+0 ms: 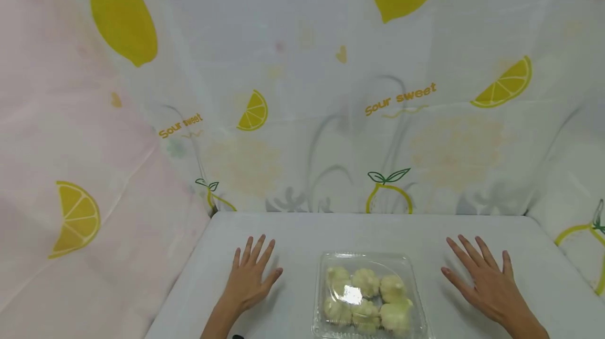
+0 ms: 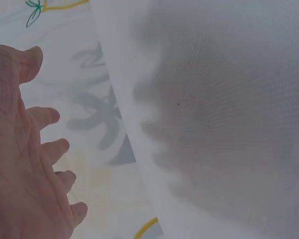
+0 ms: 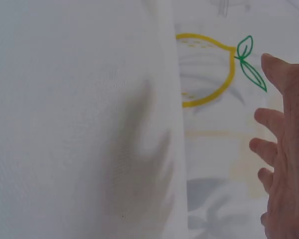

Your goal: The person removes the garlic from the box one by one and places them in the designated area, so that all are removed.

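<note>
A clear plastic clamshell box stands on the white table, near its front edge in the head view. Inside it, several pale, pleated buns sit in two rows, partly veiled by glare on the lid. To the left of the box my left hand hovers over the table, fingers spread and holding nothing. My right hand is on the other side of the box, palm down with fingers apart, also holding nothing. Both wrist views show the hands raised above the surface, casting shadows; the box is outside those views.
The white tabletop ends at the back against a hanging cloth printed with lemons and lettering. The same kind of cloth closes off the left and right sides. A small black object shows at the bottom edge beside the left forearm.
</note>
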Motion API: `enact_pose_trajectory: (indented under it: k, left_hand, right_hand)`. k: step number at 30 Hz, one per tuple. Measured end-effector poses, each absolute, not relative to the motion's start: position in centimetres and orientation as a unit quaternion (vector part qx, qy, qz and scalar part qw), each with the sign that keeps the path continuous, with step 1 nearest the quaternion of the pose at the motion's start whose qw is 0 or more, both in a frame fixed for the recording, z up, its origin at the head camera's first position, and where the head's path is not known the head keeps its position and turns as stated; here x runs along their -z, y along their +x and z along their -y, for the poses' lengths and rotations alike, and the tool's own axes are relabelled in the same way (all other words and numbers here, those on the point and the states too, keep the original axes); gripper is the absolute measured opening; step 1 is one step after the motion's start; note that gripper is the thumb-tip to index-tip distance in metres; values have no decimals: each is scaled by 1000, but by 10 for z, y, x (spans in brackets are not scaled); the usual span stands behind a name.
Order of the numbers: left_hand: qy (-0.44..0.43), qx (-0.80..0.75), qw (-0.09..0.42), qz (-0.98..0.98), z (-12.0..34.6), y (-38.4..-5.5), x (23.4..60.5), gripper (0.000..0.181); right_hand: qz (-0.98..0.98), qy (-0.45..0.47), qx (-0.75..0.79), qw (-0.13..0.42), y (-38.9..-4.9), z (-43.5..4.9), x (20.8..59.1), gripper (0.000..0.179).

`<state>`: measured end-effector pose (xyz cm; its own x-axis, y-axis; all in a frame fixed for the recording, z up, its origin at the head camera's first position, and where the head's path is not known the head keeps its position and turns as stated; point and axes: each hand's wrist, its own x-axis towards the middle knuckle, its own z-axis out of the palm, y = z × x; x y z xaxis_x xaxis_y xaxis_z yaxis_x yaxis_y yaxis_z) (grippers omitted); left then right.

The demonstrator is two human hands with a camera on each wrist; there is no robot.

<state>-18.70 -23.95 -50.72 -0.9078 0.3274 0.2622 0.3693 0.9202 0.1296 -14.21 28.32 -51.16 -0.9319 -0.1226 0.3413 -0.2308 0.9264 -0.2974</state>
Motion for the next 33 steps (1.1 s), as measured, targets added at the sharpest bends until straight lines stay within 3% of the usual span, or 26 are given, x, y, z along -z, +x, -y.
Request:
enact_pose_trajectory:
  k: [12, 25, 33]
  left_hand:
    - [-205, 163, 93, 960, 226, -173, 497, 65]
    - [-213, 225, 20, 951, 219, -153, 487, 64]
    - [-223, 258, -17, 940, 215, -146, 483, 62]
  right_hand:
    - [947, 110, -255, 163, -137, -276, 500, 66]
    - [934, 126, -296, 154, -125, -262, 499, 70]
    - [932, 88, -346, 56, -116, -257, 487, 67]
